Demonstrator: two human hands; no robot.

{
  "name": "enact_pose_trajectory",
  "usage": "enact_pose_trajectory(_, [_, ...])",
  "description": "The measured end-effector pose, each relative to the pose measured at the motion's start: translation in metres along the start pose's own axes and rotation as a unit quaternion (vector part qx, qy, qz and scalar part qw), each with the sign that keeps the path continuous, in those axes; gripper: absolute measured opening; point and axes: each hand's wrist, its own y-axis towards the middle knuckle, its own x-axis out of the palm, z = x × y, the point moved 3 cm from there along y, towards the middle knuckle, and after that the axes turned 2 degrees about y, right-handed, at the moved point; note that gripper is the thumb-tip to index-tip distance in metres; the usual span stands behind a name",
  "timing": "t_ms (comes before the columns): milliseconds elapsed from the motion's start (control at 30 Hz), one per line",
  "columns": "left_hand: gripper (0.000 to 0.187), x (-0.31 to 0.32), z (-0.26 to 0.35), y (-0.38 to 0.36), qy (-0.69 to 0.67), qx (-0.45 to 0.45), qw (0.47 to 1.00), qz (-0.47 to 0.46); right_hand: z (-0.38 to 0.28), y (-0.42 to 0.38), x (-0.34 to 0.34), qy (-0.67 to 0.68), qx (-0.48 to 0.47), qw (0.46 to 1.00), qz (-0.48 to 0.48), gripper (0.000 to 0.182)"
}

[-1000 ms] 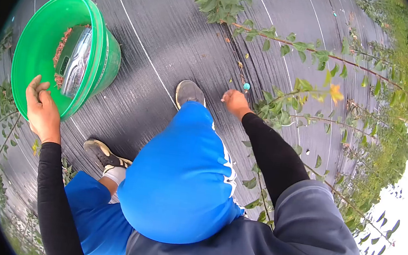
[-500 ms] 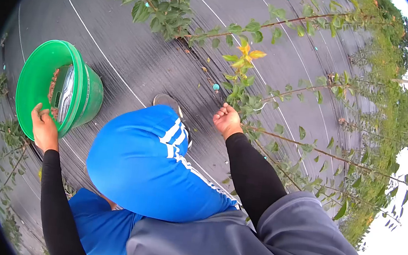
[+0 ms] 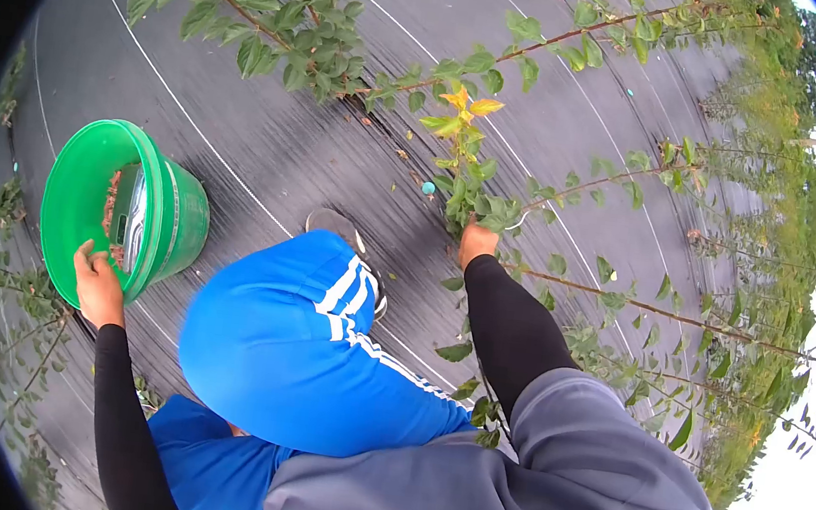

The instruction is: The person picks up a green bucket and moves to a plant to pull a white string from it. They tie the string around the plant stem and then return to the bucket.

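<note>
My left hand [image 3: 97,286] is hooked over the near rim of a green bucket [image 3: 192,220], which tilts so its mouth faces me. Inside lie small reddish-brown pieces [image 3: 113,196] and a shiny silver-and-dark flat object [image 3: 136,224] that I cannot identify. On the other side, my right hand [image 3: 478,243] reaches into the low leaves of a young leafy plant [image 3: 476,187] with yellow-orange leaves at one tip. Leaves cover its fingers, so whether they grip a stem cannot be seen. A white loop [image 3: 520,219] shows beside that hand.
Black ground cover [image 3: 271,129] with white lines spreads below. A leafy branch [image 3: 291,40] hangs at the top, and long thin stems [image 3: 663,309] stretch to the right. My blue-clad knee [image 3: 269,330] and a shoe [image 3: 336,224] are between my arms. More plants [image 3: 16,291] stand at left.
My right hand has moved from beside the plant into its leaves, hiding the fingers. The bucket and left hand appear slightly lower and further right in view, with the left hand still at the rim.
</note>
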Motion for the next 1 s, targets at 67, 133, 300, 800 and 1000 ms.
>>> enact_pose_trajectory(67, [0.033,-0.002,-0.001,0.001,0.013,-0.009,1.000,-0.001,-0.052,-0.004,-0.030,0.004,0.032,0.999,0.013,0.027])
enact_pose_trajectory(133, [0.032,0.002,-0.005,0.003,-0.003,-0.004,1.000,-0.002,-0.074,-0.007,-0.041,0.034,0.039,0.998,0.039,0.032])
enact_pose_trajectory(300, [0.031,0.005,-0.010,0.005,-0.012,-0.009,1.000,0.001,-0.087,-0.008,-0.043,-0.008,0.095,0.995,0.004,0.031])
enact_pose_trajectory(800, [0.032,0.002,-0.003,0.003,-0.010,-0.018,1.000,0.000,-0.082,0.005,-0.042,-0.026,-0.005,0.998,-0.055,0.030])
enact_pose_trajectory(1000, [0.033,0.000,0.001,0.001,0.010,-0.024,1.000,0.008,-0.061,0.004,-0.037,0.006,-0.069,0.998,-0.013,0.028])
